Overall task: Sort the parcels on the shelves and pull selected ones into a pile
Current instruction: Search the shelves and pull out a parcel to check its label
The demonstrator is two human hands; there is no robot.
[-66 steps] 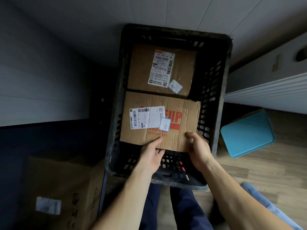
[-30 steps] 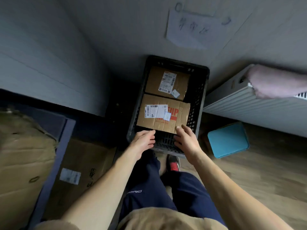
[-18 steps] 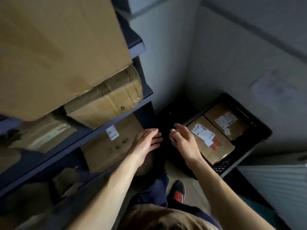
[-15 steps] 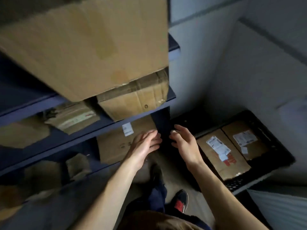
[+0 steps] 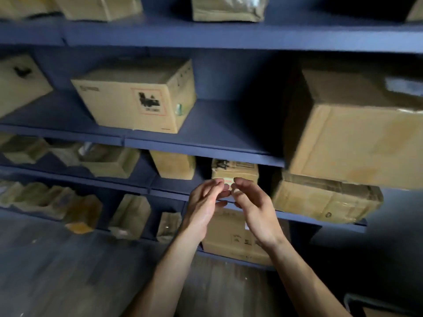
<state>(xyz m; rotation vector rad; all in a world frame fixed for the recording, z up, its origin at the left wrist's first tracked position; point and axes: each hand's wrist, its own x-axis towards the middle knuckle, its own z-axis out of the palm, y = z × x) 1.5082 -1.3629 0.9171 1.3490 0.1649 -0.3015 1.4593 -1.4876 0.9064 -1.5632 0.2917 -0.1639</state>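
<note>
Left hand (image 5: 203, 205) and right hand (image 5: 255, 208) hung just before the small parcel (image 5: 238, 169), fingers (image 5: 214, 188) loose and empty; likely light, stiff cardboard, best gripped at its sides

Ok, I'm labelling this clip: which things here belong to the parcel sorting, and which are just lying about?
Job: left hand, right hand, small parcel behind them, printed box, large box, blue shelves.
Just there: wooden floor, dark wall.
</note>
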